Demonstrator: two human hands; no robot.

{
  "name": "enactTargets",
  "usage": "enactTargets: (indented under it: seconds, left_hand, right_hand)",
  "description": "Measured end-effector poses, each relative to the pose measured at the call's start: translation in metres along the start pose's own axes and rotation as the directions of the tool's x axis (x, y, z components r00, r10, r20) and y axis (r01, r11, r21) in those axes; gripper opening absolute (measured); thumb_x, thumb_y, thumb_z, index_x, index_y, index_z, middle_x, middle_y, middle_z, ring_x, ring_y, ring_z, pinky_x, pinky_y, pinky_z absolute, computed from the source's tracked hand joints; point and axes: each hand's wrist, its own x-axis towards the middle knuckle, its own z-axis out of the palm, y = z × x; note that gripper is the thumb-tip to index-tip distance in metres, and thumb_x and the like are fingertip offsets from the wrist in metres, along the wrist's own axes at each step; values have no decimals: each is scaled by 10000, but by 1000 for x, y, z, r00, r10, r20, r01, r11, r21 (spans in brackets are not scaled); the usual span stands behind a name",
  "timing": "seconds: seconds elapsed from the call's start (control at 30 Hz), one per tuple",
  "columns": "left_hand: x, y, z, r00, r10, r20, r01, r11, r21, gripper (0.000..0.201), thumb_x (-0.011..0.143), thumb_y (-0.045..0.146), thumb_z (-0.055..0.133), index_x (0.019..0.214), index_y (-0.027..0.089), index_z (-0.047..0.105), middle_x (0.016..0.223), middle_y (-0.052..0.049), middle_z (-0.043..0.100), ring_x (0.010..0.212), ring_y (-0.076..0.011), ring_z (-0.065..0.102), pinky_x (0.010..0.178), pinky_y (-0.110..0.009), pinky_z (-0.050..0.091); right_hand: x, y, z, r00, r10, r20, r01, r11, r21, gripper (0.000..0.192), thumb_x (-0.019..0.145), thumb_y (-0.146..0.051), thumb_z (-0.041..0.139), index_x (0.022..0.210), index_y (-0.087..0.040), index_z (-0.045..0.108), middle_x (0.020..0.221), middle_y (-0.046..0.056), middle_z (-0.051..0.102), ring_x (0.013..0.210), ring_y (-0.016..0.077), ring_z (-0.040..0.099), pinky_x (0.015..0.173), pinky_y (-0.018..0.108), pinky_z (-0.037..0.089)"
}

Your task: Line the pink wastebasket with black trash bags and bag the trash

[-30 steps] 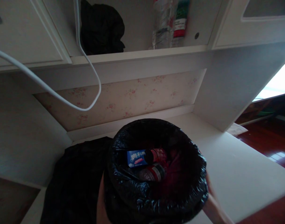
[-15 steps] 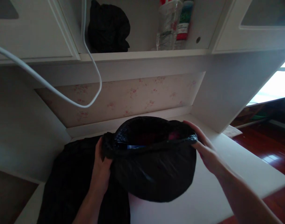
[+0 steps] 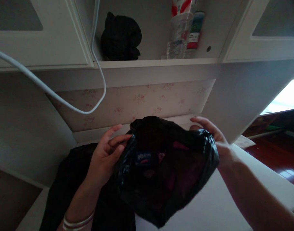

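Observation:
A black plastic bag (image 3: 166, 211) is held up in front of me with its wide mouth turned toward the camera. My left hand (image 3: 107, 157) pinches the bag's left rim between thumb and fingers, the index finger pointing away. At the right rim, my right hand (image 3: 216, 138) grips the plastic from behind, and part of its fingers is hidden by the bag. Inside lie a dark blue packet (image 3: 145, 158) with pale lettering and some pinkish-red items (image 3: 180, 146) too dim to name.
Black cloth-like material (image 3: 72, 173) lies on the white desktop (image 3: 224, 199) at left. A white cable (image 3: 65, 101) loops down in front. On the shelf (image 3: 158, 62) above sit a black bundle (image 3: 121, 37), a clear plastic container (image 3: 177, 48) and a green-and-red can (image 3: 196, 30).
The bag's mouth has tipped toward me, bringing its contents into view. My left hand has shifted its hold on the left rim, with fingers raised. The camera view has moved slightly.

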Motion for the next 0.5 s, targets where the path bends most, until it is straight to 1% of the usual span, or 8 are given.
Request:
enactTargets:
  seconds: [0.03,0.1,0.17,0.23,0.27,0.3,0.4,0.5]
  left_hand:
    - [-1,-3,-2,999,-13,35,11,999,44,597,806,445,910,1338,334,663,1153,-33,811,910,-175,785,773,-251,634]
    - [6,-8,-6,1000,-11,-4,11,986,165,616,782,517,908,1305,292,670,1196,-55,790,991,-198,768,854,-289,621]
    - [21,-13,-11,990,-1,-138,39,963,268,663,733,607,905,1247,254,682,1242,-74,765,1140,-238,724,980,-332,579]
    - [40,-20,-16,973,-49,-226,118,946,301,665,742,642,876,1235,238,685,1300,-94,742,1261,-273,671,1075,-378,526]
    - [49,-24,-18,970,-106,-217,168,941,293,646,760,634,863,1235,229,695,1313,-109,741,1274,-293,667,1087,-410,521]
    - [58,-28,-20,968,-179,-174,223,934,280,622,772,614,858,1226,214,713,1303,-128,750,1252,-317,684,1074,-447,533]
    - [82,-39,-23,939,-345,3,333,908,255,549,747,553,879,1119,160,789,1178,-173,800,1094,-368,755,971,-508,593]
    - [100,-45,-20,942,-329,65,304,920,249,506,732,449,897,1145,174,800,1216,-155,799,1110,-336,755,1009,-467,575]
  right_hand:
    - [-3,1,1,996,26,91,-30,999,42,468,866,-502,834,1311,-436,704,772,-46,667,557,98,616,493,195,517]
    - [0,5,0,979,48,198,-52,999,15,510,875,-405,850,1356,-421,684,860,-29,715,695,120,703,610,215,586]
    - [14,13,-6,979,54,197,-11,977,-213,632,841,-334,874,1421,-394,631,1138,22,753,1042,196,750,908,327,633]
    - [35,24,-13,985,72,158,9,887,-461,837,781,-313,889,1534,-332,521,1467,94,642,1399,292,595,1207,483,470]
    - [46,30,-16,981,109,162,-2,837,-548,943,756,-322,885,1591,-286,447,1570,129,561,1491,331,504,1274,539,369]
    - [57,37,-19,966,179,187,-32,800,-599,1019,747,-323,866,1636,-246,372,1619,157,511,1510,356,479,1282,570,345]
    - [87,55,-17,888,355,293,-105,775,-623,1096,755,-288,804,1689,-184,239,1495,182,637,1273,352,679,1135,573,522]
    - [106,66,-4,889,330,317,-93,809,-581,972,783,-260,775,1651,-186,345,1341,141,744,1124,306,738,1067,519,574]
